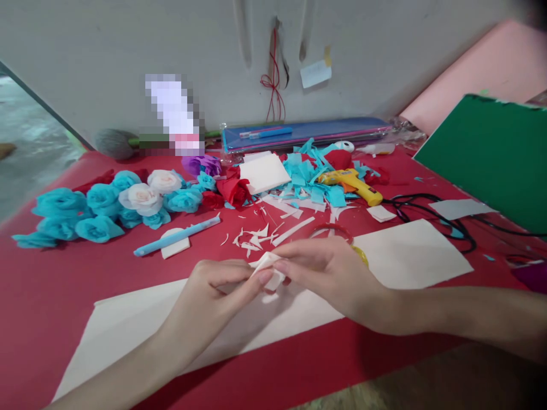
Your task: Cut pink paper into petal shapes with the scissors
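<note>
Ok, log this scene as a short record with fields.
surface: red table cover
hands: left hand and right hand meet at the centre
held: small white paper piece, pinched by both hands
under hands: large white paper sheet, lying flat
far left: paper roses, mostly blue, some white
beyond the left hand: blue pen
beyond hands: paper scraps, yellow glue gun
right: green board

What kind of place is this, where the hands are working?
Most likely a craft table for paper flower making: finished blue and white paper roses, a yellow glue gun, cut paper scraps. The left hand and right hand pinch a white paper piece.
</note>
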Tool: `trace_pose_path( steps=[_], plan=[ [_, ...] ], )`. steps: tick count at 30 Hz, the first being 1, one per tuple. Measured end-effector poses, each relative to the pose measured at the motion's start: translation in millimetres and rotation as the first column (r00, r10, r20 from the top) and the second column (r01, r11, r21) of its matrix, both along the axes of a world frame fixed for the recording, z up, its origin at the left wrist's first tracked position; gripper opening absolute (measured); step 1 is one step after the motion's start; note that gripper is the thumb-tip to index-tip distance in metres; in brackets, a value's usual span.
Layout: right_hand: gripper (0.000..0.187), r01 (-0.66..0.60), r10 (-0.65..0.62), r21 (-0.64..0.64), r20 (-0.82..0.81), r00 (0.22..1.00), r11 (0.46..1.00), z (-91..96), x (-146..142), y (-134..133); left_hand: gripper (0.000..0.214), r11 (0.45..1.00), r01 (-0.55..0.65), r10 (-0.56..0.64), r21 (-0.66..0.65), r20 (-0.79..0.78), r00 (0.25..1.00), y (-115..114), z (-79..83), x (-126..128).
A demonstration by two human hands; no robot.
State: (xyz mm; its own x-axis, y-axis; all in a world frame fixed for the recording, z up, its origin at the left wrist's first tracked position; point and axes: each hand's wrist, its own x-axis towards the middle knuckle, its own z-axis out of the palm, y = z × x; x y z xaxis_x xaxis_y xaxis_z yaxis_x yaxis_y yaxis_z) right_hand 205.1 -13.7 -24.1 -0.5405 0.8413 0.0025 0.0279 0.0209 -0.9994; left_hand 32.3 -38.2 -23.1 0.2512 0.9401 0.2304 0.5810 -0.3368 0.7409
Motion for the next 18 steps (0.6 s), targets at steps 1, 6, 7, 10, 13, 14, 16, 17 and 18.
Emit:
trace_pose_path(
  steps=[1, 6, 7, 10, 13, 14, 16, 17, 18],
  plan=[
    [0.018, 0.010, -0.010, 0.061, 0.000, 1.000, 0.998, 0.9, 1, -1, 0.027, 0.998, 0.018, -0.019, 0.054, 0.006, 1.000, 0, 0.3, 0],
    [0.016, 0.067, -0.079, 0.470, 0.006, 0.997, 0.880, 9.9, 6, -6, 0.013, 0.916, 0.053, -0.054, 0.399, -0.008, 0.999, -8, -6.2, -3],
    [0.016, 0.068, -0.082, 0.501, 0.006, 0.997, 0.863, 12.1, 6, -6, 0.020, 0.911, 0.040, -0.055, 0.411, 0.025, 0.998, -11, -8.1, -3],
    [0.018, 0.085, -0.082, 0.455, -0.025, 0.996, 0.887, 17.8, 7, -8, 0.035, 0.960, -0.055, -0.018, 0.274, 0.256, 0.967, -17, -10.0, -3],
    [0.019, 0.085, -0.066, 0.304, -0.071, 0.995, 0.949, 20.5, 7, -9, 0.038, 0.985, -0.042, 0.003, 0.169, 0.224, 0.975, -18, -4.1, -4],
    [0.019, 0.073, -0.053, 0.259, -0.082, 0.995, 0.963, 20.6, 6, -9, 0.034, 0.983, 0.003, -0.029, 0.183, 0.139, 0.990, -17, -1.4, -4],
    [0.018, 0.037, -0.022, 0.183, -0.085, 0.996, 0.982, 19.6, 5, -9, 0.019, 0.967, 0.090, -0.088, 0.240, -0.021, 0.996, -15, 3.0, -4],
    [0.018, 0.017, -0.004, 0.150, -0.084, 0.996, 0.988, 18.7, 4, -9, 0.011, 0.956, 0.116, -0.102, 0.271, -0.067, 0.993, -15, 4.5, -4],
    [0.018, -0.008, 0.017, 0.113, -0.081, 0.997, 0.994, 17.5, 4, -8, 0.009, 0.945, 0.126, -0.103, 0.302, -0.091, 0.991, -14, 5.6, -4]
  ],
)
